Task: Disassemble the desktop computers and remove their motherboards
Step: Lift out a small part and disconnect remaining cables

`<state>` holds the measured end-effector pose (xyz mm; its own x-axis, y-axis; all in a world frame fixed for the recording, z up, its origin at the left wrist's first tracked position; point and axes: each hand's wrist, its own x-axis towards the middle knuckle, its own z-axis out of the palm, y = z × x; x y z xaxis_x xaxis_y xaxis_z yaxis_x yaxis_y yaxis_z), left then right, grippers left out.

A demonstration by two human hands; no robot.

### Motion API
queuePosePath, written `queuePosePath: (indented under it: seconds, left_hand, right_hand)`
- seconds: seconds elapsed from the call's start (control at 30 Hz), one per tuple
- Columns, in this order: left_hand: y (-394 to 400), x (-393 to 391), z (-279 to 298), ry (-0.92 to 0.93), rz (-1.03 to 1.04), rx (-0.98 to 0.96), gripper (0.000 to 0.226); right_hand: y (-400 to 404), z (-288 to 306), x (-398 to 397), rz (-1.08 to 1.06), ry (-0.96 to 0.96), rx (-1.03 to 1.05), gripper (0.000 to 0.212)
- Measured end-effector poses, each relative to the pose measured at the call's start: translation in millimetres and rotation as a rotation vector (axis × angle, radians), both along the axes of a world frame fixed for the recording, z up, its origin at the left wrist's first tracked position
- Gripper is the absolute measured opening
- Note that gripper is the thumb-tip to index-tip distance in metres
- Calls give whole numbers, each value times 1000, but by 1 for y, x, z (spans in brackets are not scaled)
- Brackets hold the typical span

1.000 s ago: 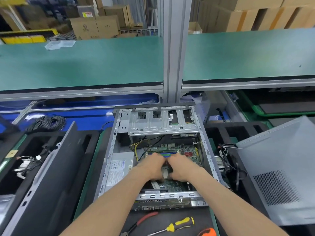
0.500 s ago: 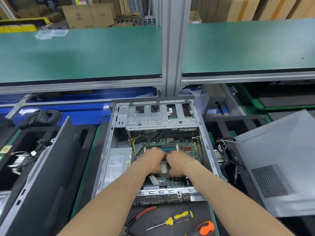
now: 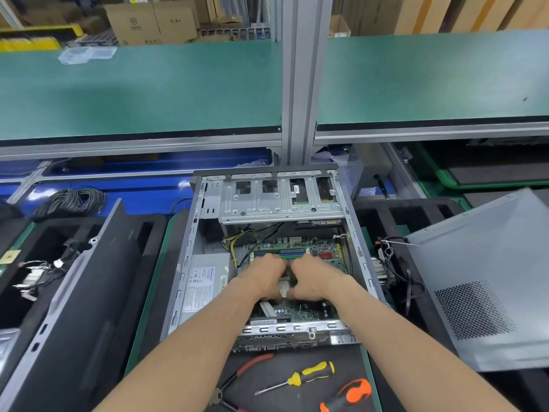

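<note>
Green motherboard (image 3: 300,257) lies under both hands' grip, fingers apparently curled.

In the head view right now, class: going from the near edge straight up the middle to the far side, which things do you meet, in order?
Yellow-handled screwdriver → case's rear metal rail → left hand and right hand side by side over the motherboard → drive cage → upright aluminium post → cardboard boxes.
</note>
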<state>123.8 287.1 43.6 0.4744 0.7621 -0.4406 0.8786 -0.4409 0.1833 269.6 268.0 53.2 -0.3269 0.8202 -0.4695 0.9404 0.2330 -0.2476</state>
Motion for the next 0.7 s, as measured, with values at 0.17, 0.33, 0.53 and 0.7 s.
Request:
queuePosePath:
  seconds: [0.17, 0.33, 0.53, 0.7]
  left_hand:
    - [0, 0, 2, 5, 15, -14, 53]
    - [-1, 0, 2, -1, 16, -13, 52]
    - [-2, 1, 4, 27, -8, 9, 50]
    - [-4, 3, 7, 28, -13, 42, 44]
  right_hand:
    - [1, 5, 3, -25, 77, 139, 11]
    - [1, 4, 5, -41, 59, 232, 18]
    - [3, -2, 5, -106, -20, 358, 32]
    - [1, 4, 7, -183, 27, 256, 24]
